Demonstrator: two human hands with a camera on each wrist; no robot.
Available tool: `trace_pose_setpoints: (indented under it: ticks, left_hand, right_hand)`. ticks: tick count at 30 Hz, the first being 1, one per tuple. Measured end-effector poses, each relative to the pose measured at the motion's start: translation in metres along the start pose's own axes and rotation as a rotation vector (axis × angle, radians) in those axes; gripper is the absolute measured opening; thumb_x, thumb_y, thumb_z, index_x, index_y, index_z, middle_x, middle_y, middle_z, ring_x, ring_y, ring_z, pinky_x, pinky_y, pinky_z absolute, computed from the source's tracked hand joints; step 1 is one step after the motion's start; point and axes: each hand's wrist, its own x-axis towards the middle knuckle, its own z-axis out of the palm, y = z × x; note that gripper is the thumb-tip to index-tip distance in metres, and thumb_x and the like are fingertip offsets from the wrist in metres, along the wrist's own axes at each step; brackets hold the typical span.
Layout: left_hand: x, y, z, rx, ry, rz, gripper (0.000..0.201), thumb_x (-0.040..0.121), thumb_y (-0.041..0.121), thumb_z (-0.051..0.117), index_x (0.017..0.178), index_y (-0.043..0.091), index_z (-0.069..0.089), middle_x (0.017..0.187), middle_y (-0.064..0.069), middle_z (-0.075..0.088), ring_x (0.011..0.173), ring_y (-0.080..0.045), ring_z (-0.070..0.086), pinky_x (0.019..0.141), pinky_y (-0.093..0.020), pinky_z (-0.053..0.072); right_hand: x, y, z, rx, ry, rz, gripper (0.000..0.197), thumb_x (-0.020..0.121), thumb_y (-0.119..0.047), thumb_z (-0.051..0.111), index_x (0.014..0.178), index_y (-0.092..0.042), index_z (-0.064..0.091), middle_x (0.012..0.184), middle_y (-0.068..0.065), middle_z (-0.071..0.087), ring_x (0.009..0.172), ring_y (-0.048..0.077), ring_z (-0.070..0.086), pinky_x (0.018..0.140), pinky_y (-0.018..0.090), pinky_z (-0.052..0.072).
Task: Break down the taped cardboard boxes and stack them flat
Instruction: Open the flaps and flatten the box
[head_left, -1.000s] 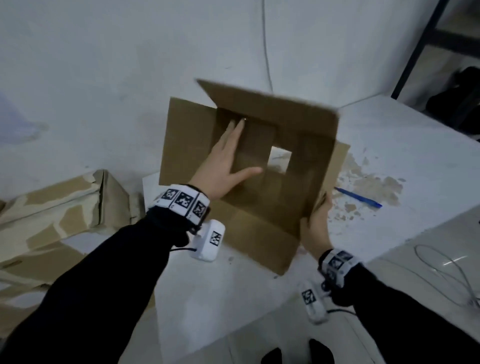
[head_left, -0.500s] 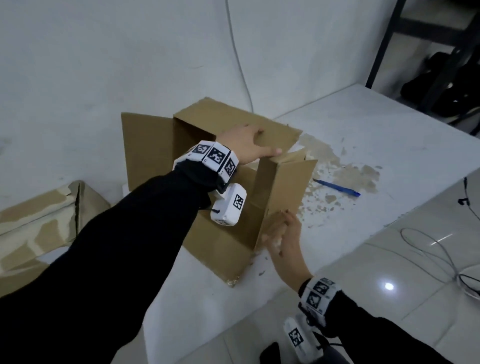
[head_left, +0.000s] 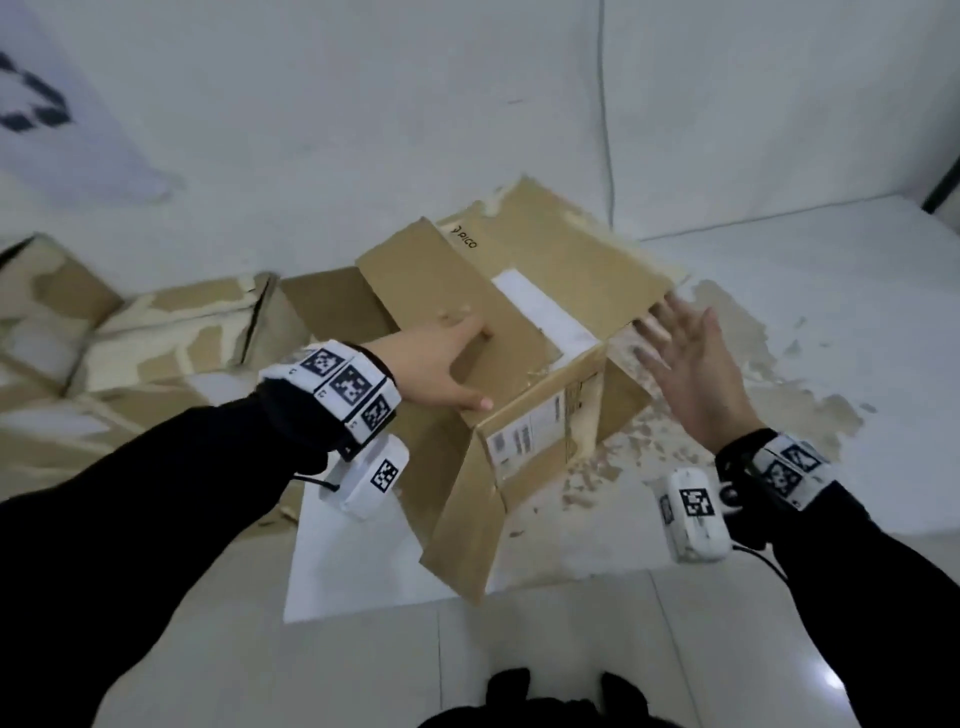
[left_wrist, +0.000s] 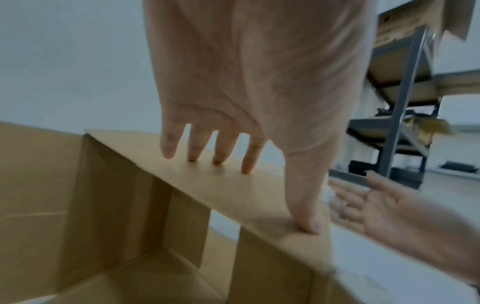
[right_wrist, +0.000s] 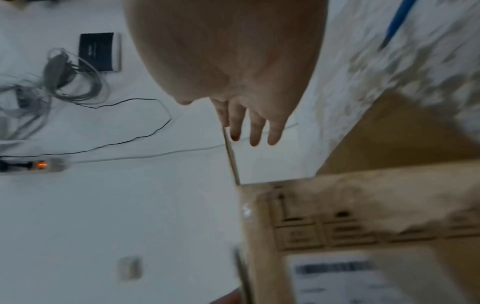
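At far left, flattened boxes (head_left: 130, 332) lie stacked on the white counter (head_left: 779, 291). Just right of them, the left hand (head_left: 431, 369), grip released and fingers straight, presses the open cardboard box (head_left: 519, 332) on its top panel. Rightmost, the right hand (head_left: 696, 364) hovers spread, holding nothing. Best push both sides together so the walls fold along their creases.

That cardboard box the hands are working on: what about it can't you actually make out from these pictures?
- Shipping label text on the cardboard box: too small in the head view, blurred in the right wrist view.
- Box underside: hidden by the box itself in every view.
- Whether the right hand touches the box: motion blur in the head and left wrist views.
- Left hand palm contact: covered by the hand's back in the head view.
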Motion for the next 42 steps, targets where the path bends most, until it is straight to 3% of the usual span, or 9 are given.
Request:
trace_pose_setpoints:
  ticks: [6,13,18,22,25,28,35,39,42]
  left_hand:
    - [-0.025,0.014,0.005,0.155,0.124,-0.146,0.083,0.083,0.06,0.058,0.149,0.026,0.021,0.158,0.001,0.019,0.141,-0.019,0.026,0.111,-0.045,0.028]
    - [-0.066,0.093,-0.028,0.23,0.894,-0.18,0.024,0.091,0.023,0.05,0.107,0.008,0.058,0.101,-0.01,0.058,0.087,-0.029,0.053,0.074,-0.037,0.035]
    - [0.013,0.158,0.009,-0.051,0.561,-0.322,0.05,0.1,0.035,0.033,0.141,0.007,0.035,0.143,-0.014,0.039,0.132,-0.027,0.035,0.104,-0.034,0.03]
    - [0.029,0.138,0.05,-0.036,0.424,-0.424,0.075,0.097,0.059,0.018,0.152,0.009,0.013,0.159,-0.016,0.006,0.148,-0.027,-0.001,0.118,-0.038,-0.002]
    - [0.021,0.117,0.068,0.096,0.393,-0.388,0.084,0.092,0.067,0.019,0.154,0.013,0.001,0.16,-0.011,-0.009,0.147,-0.023,-0.012,0.116,-0.034,-0.011]
    - [0.02,0.112,0.065,-0.013,0.453,-0.418,0.085,0.09,0.071,0.019,0.154,0.016,0.008,0.16,-0.009,-0.011,0.147,-0.021,-0.013,0.114,-0.033,-0.011]
    - [0.035,0.125,0.068,0.074,0.393,-0.613,0.103,0.079,0.069,0.048,0.153,0.014,0.0,0.155,-0.025,-0.018,0.143,-0.038,-0.02,0.117,-0.052,-0.009]
    - [0.017,0.113,0.081,0.078,0.42,-0.499,0.098,0.081,0.056,0.051,0.153,0.019,-0.004,0.156,-0.021,-0.02,0.143,-0.035,-0.022,0.116,-0.049,-0.011]
    - [0.006,0.11,0.088,0.072,0.428,-0.462,0.098,0.08,0.055,0.049,0.153,0.02,-0.005,0.156,-0.019,-0.021,0.143,-0.033,-0.023,0.116,-0.047,-0.012]
  right_hand:
    - [0.031,-0.029,0.041,-0.556,-0.341,-0.224,0.01,0.093,-0.031,0.056,0.098,-0.038,0.061,0.135,-0.007,0.051,0.125,0.01,0.047,0.105,0.038,0.037]
    - [0.059,-0.029,0.06,-0.813,-0.683,0.14,0.096,0.076,-0.033,0.076,0.147,-0.022,0.012,0.142,-0.002,0.034,0.115,0.011,0.044,0.079,0.018,0.046]
    - [0.064,-0.038,0.056,-0.901,-0.855,-0.108,0.039,0.088,-0.017,0.06,0.121,-0.003,0.046,0.113,0.015,0.052,0.09,0.013,0.053,0.088,0.007,0.039]
    - [0.091,-0.049,0.019,-1.48,-0.764,-0.259,0.05,0.094,-0.054,0.035,0.128,-0.022,0.052,0.139,0.0,0.043,0.134,0.019,0.032,0.114,0.053,0.011]
    - [0.088,-0.062,-0.022,-1.702,-0.768,-0.44,0.038,0.097,-0.045,0.032,0.107,-0.021,0.06,0.116,-0.002,0.057,0.124,0.018,0.041,0.114,0.053,0.004]
    - [0.044,-0.078,-0.038,-1.624,-0.856,-0.444,0.017,0.098,-0.023,0.041,0.094,-0.015,0.056,0.078,-0.002,0.061,0.073,0.013,0.055,0.083,0.03,0.043]
    - [-0.05,-0.053,-0.021,-1.372,-1.062,-0.294,0.021,0.101,-0.024,0.039,0.081,-0.018,0.043,0.066,-0.009,0.047,0.054,0.003,0.047,0.056,0.021,0.041]
    - [0.017,-0.062,-0.012,-1.189,-0.654,-0.152,0.019,0.093,-0.043,0.05,0.099,-0.024,0.053,0.082,0.004,0.067,0.066,0.015,0.066,0.065,0.034,0.056]
    - [0.083,-0.048,0.013,-1.386,-0.41,-0.228,0.071,0.081,-0.059,0.061,0.126,-0.011,0.037,0.091,0.011,0.065,0.076,0.027,0.063,0.067,0.036,0.051]
